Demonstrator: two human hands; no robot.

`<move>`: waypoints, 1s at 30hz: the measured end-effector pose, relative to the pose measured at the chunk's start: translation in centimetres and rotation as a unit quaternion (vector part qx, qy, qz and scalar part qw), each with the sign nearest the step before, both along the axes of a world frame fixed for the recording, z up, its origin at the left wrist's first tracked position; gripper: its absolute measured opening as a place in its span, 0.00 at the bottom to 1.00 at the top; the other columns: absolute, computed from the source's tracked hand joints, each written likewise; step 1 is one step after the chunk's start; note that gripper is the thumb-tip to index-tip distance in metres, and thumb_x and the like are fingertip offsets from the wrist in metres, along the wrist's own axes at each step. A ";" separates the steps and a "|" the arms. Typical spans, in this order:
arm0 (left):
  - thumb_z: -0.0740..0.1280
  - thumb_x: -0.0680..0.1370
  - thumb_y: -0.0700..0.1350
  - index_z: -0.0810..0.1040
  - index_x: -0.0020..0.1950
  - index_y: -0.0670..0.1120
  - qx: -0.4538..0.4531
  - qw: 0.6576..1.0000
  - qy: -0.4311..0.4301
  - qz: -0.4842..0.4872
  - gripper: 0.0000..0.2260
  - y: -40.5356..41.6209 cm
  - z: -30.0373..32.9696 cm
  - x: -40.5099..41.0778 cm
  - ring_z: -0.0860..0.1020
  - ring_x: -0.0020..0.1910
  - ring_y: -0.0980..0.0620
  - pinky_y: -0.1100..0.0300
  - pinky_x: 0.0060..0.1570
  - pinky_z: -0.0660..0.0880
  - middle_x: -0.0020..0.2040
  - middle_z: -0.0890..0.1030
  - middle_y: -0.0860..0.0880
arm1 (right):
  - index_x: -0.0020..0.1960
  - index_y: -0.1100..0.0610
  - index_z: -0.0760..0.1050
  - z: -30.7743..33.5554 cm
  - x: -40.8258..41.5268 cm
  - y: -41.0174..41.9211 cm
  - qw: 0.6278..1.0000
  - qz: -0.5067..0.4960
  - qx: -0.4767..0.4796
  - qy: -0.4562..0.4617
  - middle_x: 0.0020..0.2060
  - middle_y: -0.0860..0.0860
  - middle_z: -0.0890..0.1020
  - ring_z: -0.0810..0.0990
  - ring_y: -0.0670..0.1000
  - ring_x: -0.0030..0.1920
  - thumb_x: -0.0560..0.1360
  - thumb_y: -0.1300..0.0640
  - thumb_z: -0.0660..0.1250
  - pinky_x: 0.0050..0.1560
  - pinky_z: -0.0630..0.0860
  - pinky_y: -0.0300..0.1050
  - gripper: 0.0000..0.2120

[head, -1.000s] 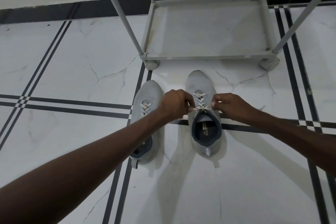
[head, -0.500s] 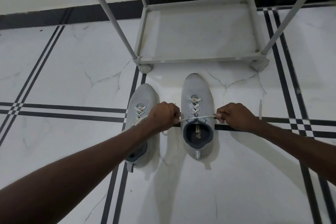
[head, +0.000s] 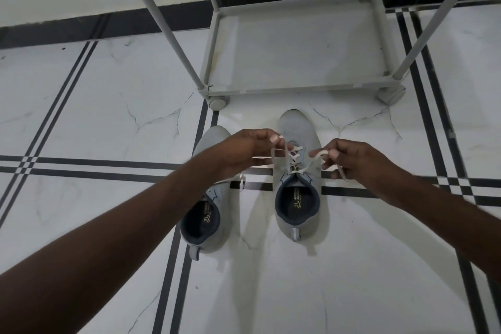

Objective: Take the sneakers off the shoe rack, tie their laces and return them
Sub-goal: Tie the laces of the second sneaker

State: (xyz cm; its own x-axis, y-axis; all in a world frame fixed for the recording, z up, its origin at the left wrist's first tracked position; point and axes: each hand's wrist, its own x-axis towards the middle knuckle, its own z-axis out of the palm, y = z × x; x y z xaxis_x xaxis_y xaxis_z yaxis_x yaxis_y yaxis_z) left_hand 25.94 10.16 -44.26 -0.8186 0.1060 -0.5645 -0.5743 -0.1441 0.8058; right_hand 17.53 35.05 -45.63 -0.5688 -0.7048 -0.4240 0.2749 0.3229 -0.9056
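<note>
Two grey sneakers with dark blue linings stand side by side on the floor, toes toward the rack. The right sneaker point(head: 297, 198) has white laces point(head: 294, 158) pulled up into loops. My left hand point(head: 244, 150) pinches a lace loop above and left of its tongue. My right hand point(head: 352, 161) pinches the other lace loop on the right side. The left sneaker point(head: 206, 214) lies partly under my left forearm, so its laces are mostly hidden. The grey shoe rack point(head: 298, 88) stands just beyond the toes, its bottom shelf bare.
White marble floor tiles with black stripe lines point(head: 95, 165) surround the shoes. The rack's slanted poles point(head: 160, 22) rise on both sides, and its round feet point(head: 218, 102) rest near the shoe toes. A black skirting band point(head: 81, 27) runs along the wall.
Both hands went from pulling the lace taut sideways at the collar to holding lace loops raised over the right sneaker's tongue. The view has shifted closer.
</note>
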 end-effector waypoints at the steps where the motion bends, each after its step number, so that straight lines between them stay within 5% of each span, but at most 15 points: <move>1: 0.63 0.81 0.43 0.79 0.46 0.47 0.015 1.000 0.002 0.010 0.07 0.7 -0.4 -0.5 0.79 0.63 0.41 0.47 0.65 0.72 0.57 0.84 0.42 | 0.47 0.60 0.74 0.0 0.1 -0.6 1.000 -0.002 -0.017 -0.024 0.52 0.50 0.85 0.79 0.51 0.43 0.81 0.58 0.58 0.45 0.76 0.46 0.09; 8: 0.69 0.78 0.47 0.82 0.54 0.38 -0.107 0.988 -0.030 0.105 0.13 3.7 -2.1 -2.4 0.76 0.31 0.52 0.60 0.37 0.76 0.32 0.77 0.49 | 0.52 0.57 0.76 -0.7 0.5 -2.7 1.000 -0.008 -0.008 0.017 0.37 0.53 0.78 0.66 0.49 0.29 0.81 0.64 0.57 0.31 0.66 0.43 0.09; 14: 0.60 0.79 0.31 0.78 0.56 0.39 -0.062 0.997 -0.032 0.035 0.11 3.6 -2.6 -2.4 0.76 0.33 0.52 0.62 0.35 0.76 0.41 0.79 0.43 | 0.58 0.48 0.71 -0.8 1.5 -3.4 0.987 0.037 0.058 0.147 0.39 0.54 0.79 0.70 0.45 0.26 0.80 0.66 0.53 0.29 0.69 0.38 0.16; 20: 0.71 0.72 0.35 0.82 0.48 0.41 -0.051 0.995 -0.028 0.080 0.06 3.4 -3.9 -1.8 0.80 0.48 0.40 0.48 0.57 0.76 0.45 0.83 0.36 | 0.56 0.48 0.73 -0.7 1.7 -3.9 0.979 0.014 0.052 0.196 0.36 0.57 0.82 0.75 0.48 0.23 0.79 0.65 0.60 0.26 0.72 0.38 0.14; 26: 0.65 0.79 0.34 0.82 0.48 0.38 0.031 0.995 -0.037 0.084 0.06 3.9 -4.1 -0.9 0.79 0.32 0.54 0.66 0.36 0.79 0.39 0.83 0.43 | 0.53 0.48 0.75 -0.8 1.7 -4.1 0.983 0.002 0.044 0.178 0.32 0.56 0.82 0.77 0.54 0.24 0.78 0.65 0.62 0.25 0.73 0.43 0.12; 30: 0.65 0.80 0.43 0.80 0.50 0.38 0.071 0.995 -0.039 0.059 0.09 4.3 -3.3 0.0 0.75 0.35 0.53 0.65 0.38 0.76 0.41 0.81 0.43 | 0.53 0.50 0.75 -0.9 1.4 -4.1 0.986 0.009 0.030 0.162 0.32 0.57 0.82 0.78 0.54 0.25 0.78 0.65 0.63 0.26 0.73 0.43 0.11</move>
State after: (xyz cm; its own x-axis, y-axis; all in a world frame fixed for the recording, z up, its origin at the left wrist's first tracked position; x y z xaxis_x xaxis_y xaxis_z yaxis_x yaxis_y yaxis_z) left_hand 25.92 14.46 -47.58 -0.7844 0.0947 -0.6130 -0.6067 -0.3227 0.7265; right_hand 18.90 30.98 -46.50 -0.6684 -0.6959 -0.2626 -0.0327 0.3802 -0.9243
